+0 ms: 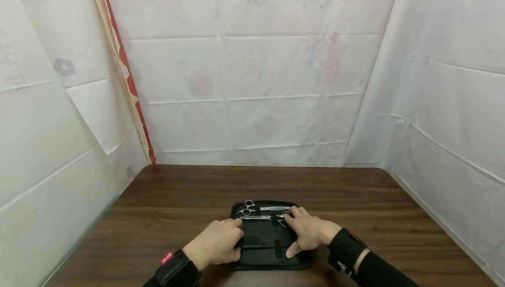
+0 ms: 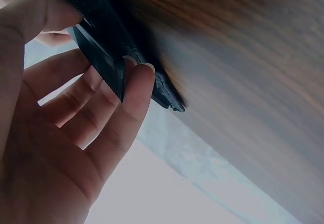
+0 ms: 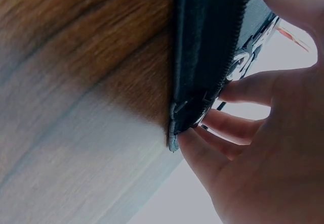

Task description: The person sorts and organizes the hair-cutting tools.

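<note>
A black zip-edged scissors case (image 1: 258, 258) lies unfolded on the table, its near part a plain black panel with a small strap. Two pairs of silver hairdressing scissors are in its far part: the upper scissors (image 1: 272, 208) have finger rings at the left, the lower scissors (image 1: 254, 217) rings at the right. My left hand (image 1: 221, 242) grips the case's left side; in the left wrist view its bent fingers reach round a dark flap (image 2: 101, 64). My right hand (image 1: 311, 232) rests spread along the right side, thumb low on the near panel and fingertips beside the lower rings.
Dark wood-grain tabletop (image 1: 177, 195) surrounds the case. White sheets hang behind it, the back sheet (image 1: 244, 125) meeting the table's far edge, with others along the left and right. A red-edged strip (image 1: 130, 85) runs down the back left corner.
</note>
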A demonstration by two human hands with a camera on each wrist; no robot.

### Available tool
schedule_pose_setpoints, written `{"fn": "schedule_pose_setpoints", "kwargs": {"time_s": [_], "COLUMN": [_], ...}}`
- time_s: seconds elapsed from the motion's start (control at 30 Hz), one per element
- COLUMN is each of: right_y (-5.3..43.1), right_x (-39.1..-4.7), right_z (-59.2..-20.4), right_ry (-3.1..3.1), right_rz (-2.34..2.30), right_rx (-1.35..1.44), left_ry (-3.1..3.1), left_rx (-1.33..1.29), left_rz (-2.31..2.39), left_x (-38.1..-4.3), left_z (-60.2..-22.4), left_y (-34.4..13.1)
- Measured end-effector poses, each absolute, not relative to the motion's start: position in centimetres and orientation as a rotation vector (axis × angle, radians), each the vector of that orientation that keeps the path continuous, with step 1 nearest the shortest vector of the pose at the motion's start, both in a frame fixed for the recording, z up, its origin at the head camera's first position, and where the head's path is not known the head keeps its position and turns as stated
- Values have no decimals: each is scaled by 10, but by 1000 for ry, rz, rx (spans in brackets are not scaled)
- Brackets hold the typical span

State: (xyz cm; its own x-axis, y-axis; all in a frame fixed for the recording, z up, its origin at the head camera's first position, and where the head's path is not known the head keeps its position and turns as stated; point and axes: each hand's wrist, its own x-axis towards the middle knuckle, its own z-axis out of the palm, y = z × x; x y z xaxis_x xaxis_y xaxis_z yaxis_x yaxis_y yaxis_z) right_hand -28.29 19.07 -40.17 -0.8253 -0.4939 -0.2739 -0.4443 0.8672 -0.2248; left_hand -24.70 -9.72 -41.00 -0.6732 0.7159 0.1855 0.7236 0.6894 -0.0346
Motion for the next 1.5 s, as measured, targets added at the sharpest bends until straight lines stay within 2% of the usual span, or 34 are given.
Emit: {"fn": "schedule_pose_setpoints", "kwargs": {"time_s": [1.5], "right_y": [190], "right_x": [-281], "right_z": [-401], "right_ry": [2709], "right_rz": [-240], "right_rx": [-714], "left_ry": [-2766], "left_rx": [-1173], "left_rz": [-16], "left_x": [-247], "left_z": [-409], "left_y": [-80]}}
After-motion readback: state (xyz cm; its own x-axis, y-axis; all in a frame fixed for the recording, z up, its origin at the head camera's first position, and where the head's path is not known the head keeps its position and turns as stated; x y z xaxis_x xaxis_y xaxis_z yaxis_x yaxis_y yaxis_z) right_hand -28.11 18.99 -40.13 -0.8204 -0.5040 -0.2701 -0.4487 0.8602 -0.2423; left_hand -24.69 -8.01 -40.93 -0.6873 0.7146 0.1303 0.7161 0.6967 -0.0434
